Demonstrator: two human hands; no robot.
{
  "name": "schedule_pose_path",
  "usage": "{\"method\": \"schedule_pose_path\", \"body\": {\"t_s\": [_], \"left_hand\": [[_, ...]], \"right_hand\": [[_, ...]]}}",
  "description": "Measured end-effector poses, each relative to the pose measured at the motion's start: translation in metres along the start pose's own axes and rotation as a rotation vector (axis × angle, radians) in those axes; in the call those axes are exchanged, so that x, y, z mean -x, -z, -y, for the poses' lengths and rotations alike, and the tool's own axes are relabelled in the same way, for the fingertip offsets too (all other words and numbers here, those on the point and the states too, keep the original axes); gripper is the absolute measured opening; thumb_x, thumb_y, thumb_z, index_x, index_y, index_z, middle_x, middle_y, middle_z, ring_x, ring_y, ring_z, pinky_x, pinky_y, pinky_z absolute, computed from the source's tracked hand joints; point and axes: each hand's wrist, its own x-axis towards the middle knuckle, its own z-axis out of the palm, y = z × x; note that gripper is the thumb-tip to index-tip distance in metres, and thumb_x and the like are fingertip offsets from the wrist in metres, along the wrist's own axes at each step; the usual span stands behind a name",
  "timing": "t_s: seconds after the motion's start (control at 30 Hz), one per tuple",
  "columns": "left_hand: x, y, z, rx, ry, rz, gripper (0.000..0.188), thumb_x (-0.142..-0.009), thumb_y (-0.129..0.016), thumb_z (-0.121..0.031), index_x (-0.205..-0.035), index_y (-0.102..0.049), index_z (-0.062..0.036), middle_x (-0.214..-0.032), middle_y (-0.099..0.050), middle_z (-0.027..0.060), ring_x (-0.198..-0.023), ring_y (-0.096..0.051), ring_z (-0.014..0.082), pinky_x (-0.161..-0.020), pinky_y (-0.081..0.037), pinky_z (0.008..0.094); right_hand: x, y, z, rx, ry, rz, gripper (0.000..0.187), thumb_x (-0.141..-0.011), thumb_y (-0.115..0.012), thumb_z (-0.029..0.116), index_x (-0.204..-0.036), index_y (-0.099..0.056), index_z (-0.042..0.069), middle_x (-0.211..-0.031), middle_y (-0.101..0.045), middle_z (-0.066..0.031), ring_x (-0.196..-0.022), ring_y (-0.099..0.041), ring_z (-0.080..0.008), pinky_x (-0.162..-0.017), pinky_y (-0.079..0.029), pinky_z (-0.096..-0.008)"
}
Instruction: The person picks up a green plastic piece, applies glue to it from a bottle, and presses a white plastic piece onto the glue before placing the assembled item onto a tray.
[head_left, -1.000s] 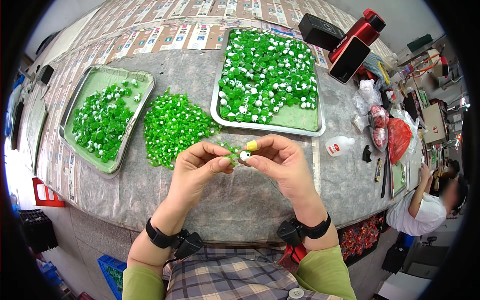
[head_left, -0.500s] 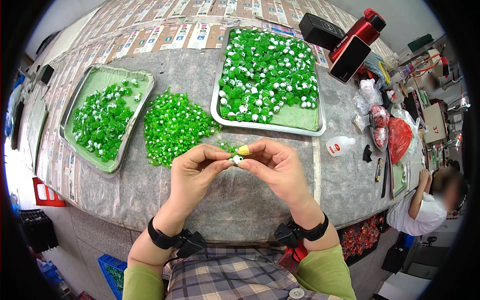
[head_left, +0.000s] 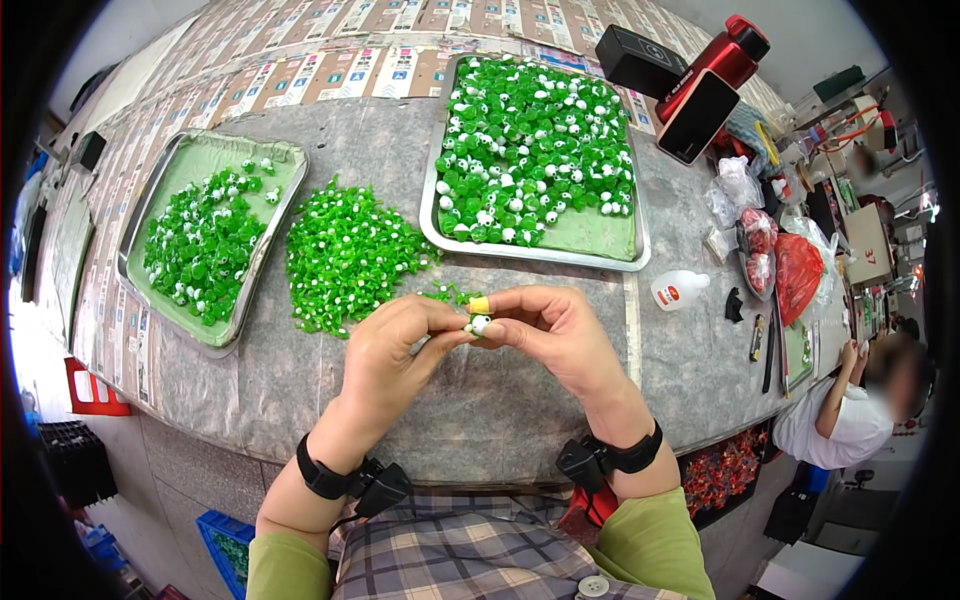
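Between the fingertips of both hands is a small green and white figure piece (head_left: 479,324) with black dots. My left hand (head_left: 398,345) pinches it from the left side. My right hand (head_left: 552,335), with yellow tape round a fingertip, closes on it from the right. Just beyond the fingers lie a few loose green pieces (head_left: 447,293). A heap of small green pieces (head_left: 350,250) with white spots is spread on the table to the left of my hands. The fingers hide part of the held piece.
A metal tray (head_left: 540,255) of green and white pieces stands beyond my hands, another tray (head_left: 225,340) at the left. To the right are a white bottle (head_left: 680,290), a phone (head_left: 698,117), a red flask (head_left: 722,62) and a red bag (head_left: 798,277). A person (head_left: 850,410) sits at far right.
The held piece has turned slightly and shifted a little to the right and down between my fingertips. My left hand's fingers are more bunched over it. The trays and heap look the same.
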Motion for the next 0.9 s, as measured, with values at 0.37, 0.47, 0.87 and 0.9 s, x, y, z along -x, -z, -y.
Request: {"method": "schedule_pose_path", "body": {"t_s": [0.37,0.47,0.87,0.9], "left_hand": [[0.001,0.009,0.011,0.470,0.328,-0.203,0.006,-0.073,-0.058,-0.001,-0.079,-0.057,-0.0001,-0.072,-0.057,0.0060,-0.063,-0.054,0.0108,-0.059,-0.044,0.0200],[-0.007,0.037,0.030,1.049,0.201,-0.532,0.019,-0.078,-0.055,-0.015,-0.091,-0.053,-0.0005,-0.078,-0.054,0.0054,-0.065,-0.051,0.0098,-0.061,-0.047,0.0198],[-0.005,0.023,0.016,0.974,0.476,-0.268,0.024,-0.082,-0.049,-0.019,-0.099,-0.050,-0.0012,-0.074,-0.053,0.0024,-0.064,-0.051,0.0079,-0.057,-0.044,0.0192],[-0.004,0.019,0.013,0.972,0.474,-0.272,0.024,-0.082,-0.049,-0.019,-0.099,-0.050,-0.0012,-0.074,-0.053,0.0024,-0.064,-0.051,0.0079,-0.057,-0.044,0.0192]], "right_hand": [[-0.007,0.002,0.000,-0.037,0.140,-0.122,0.020,-0.077,-0.055,0.005,-0.095,-0.054,-0.003,-0.083,-0.059,-0.0091,-0.076,-0.057,-0.0125,-0.067,-0.046,-0.0222],[-0.011,0.016,-0.011,0.278,0.123,-0.267,0.017,-0.077,-0.054,0.006,-0.092,-0.055,-0.002,-0.082,-0.059,-0.0074,-0.074,-0.057,-0.0118,-0.067,-0.045,-0.0211],[-0.026,0.002,-0.024,1.146,0.289,-0.229,0.019,-0.066,-0.062,0.014,-0.077,-0.050,0.005,-0.066,-0.048,-0.0060,-0.066,-0.050,-0.0213,-0.059,-0.040,-0.0324],[-0.027,0.001,-0.025,1.199,0.310,-0.216,0.019,-0.066,-0.062,0.013,-0.077,-0.049,0.005,-0.065,-0.048,-0.0058,-0.067,-0.050,-0.0218,-0.059,-0.040,-0.0327]]}}
